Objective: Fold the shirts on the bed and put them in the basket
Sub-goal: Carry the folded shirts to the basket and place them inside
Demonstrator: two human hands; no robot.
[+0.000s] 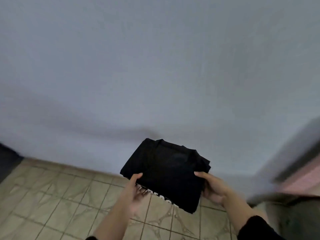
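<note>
Nearest the camera, two forearms reach forward, each ending at a dark sleeve cuff at the bottom edge of the view. The left hand (134, 193) grasps the near left edge of a folded black shirt (166, 172): its thumb lies on top of the fabric and the rest of the fingers are tucked underneath, out of sight. The right hand (212, 187) grasps the near right edge the same way, thumb on top and fingers curled under the bundle.

The folded black shirt is held flat in the air between the two hands, spreading forward from the thumbs. Its collar lies at the far end, away from the fingers. Just under the left thumb, along the near lower edge, blurred white lettering shows on an under layer of the fabric; the words cannot be read.

Below the hands and the shirt lies a beige tiled floor (52, 196) with a faint pattern. To the right of the right hand, a blurred pink and grey surface (301, 181) enters from the frame edge; what it is cannot be told. Beyond the fingertips and the far end of the shirt, a plain pale blue-grey wall (155, 66) meets the floor. At the far left edge, something dark (7, 161) stands against that wall.
</note>
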